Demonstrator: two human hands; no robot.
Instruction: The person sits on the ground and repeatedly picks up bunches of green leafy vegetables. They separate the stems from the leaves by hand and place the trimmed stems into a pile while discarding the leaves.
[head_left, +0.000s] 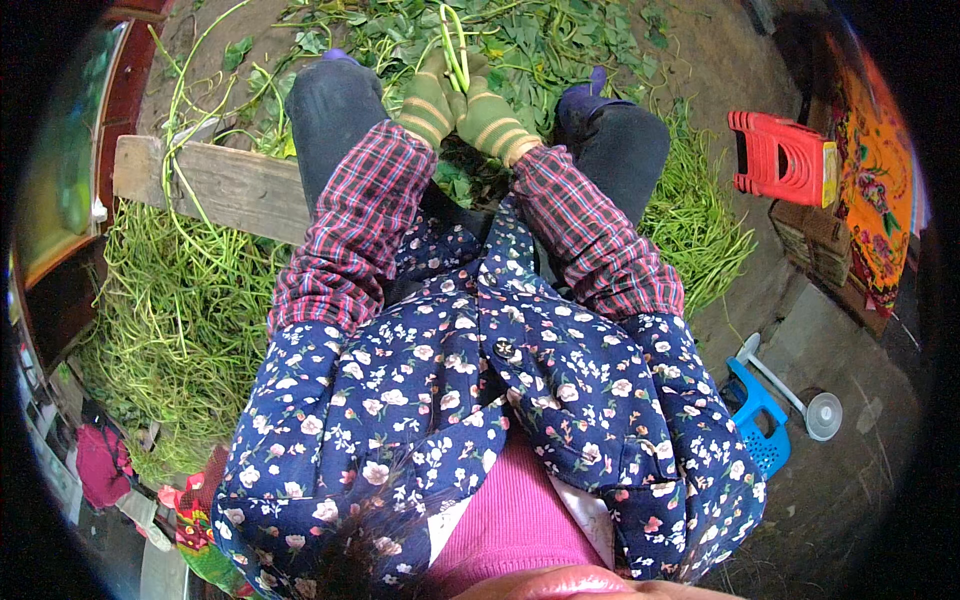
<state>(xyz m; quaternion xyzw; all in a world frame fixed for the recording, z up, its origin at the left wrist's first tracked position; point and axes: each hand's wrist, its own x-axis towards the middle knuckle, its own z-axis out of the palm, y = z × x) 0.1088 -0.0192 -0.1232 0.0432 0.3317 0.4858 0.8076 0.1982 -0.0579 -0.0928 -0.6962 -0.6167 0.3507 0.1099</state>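
Observation:
My left hand (426, 105) and my right hand (489, 116), both in green knit gloves with pale stripes, meet between my knees. Closed fingers of both hands are around a few green stems (454, 52), which bend into a loop above the gloves. Their cut ends show between my thumbs; the far fingertips are partly hidden. Just beyond lies a spread of leafy green vines (555, 45) on the ground.
A wooden board (214, 184) lies left of my leg, with a vine draped over it. Piles of stripped stems lie at left (180, 322) and right (694, 217). Farther right are a red plastic stool (784, 159), a cardboard box (810, 244) and a blue plastic object (757, 420).

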